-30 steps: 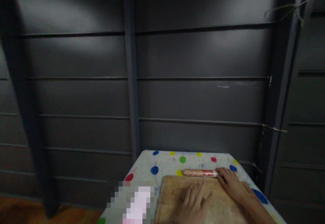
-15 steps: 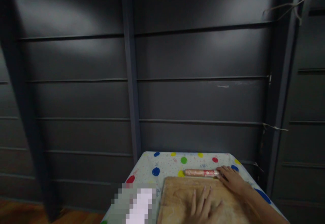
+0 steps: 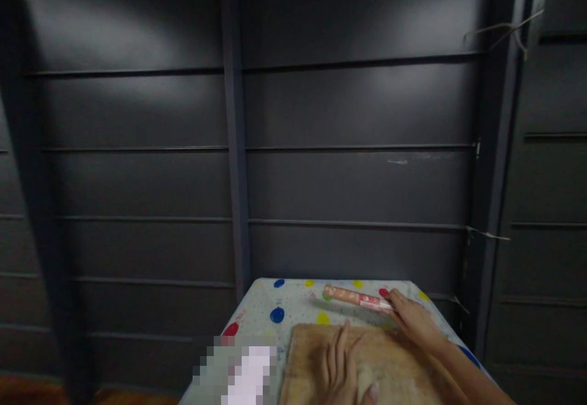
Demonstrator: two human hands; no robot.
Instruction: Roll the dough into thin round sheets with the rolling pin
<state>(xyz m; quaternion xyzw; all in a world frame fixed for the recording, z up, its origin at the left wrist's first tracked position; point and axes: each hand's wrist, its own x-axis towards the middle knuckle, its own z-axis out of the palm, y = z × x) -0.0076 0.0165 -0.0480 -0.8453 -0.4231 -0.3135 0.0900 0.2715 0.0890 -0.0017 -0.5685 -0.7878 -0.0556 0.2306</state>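
My right hand [image 3: 410, 316] is closed on the right end of a long, thin pink-and-red wrapped packet [image 3: 351, 297], which is tilted and lifted off the spotted tablecloth, behind the wooden board. Over the wooden board [image 3: 305, 347], my left hand [image 3: 340, 368] has its fingers pointing forward and its thumb apart. A small pale lump [image 3: 365, 379] shows between that thumb and the fingers; whether the hand grips it is unclear. The bottom edge of the picture cuts off the left hand's wrist and the near part of the board.
A white tablecloth with coloured dots [image 3: 298, 298] covers the table. A pixelated patch hides something pale at its left side [image 3: 250, 374]. Behind the table stands a dark panelled wall [image 3: 358, 185] with upright posts and bits of string at the right.
The packet, lying on the cloth before, is now raised and tilted in my right hand. My left hand has shifted a little left, and the pale lump has come into view beside it.
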